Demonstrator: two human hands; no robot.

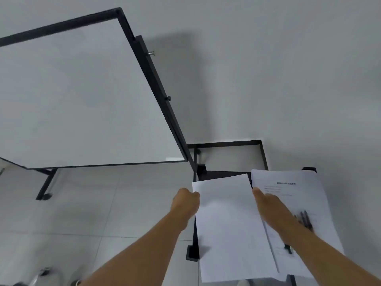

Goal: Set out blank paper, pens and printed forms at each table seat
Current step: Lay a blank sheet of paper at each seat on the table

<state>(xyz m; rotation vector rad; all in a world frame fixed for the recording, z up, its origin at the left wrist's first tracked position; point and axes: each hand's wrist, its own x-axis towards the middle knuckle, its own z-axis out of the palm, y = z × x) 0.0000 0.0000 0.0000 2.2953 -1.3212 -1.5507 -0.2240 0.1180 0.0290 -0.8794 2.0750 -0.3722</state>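
Left hand (186, 200) pinches blank paper (228, 223); right hand (272, 205) seemingly flat on printed forms (288, 188); pens (305, 220) unplaced, nothing distributed yet.

Head view—looking steeply down, close over the hands (single camera).

two bare forearms, no sleeves, left hand (186, 200), right hand (270, 205)
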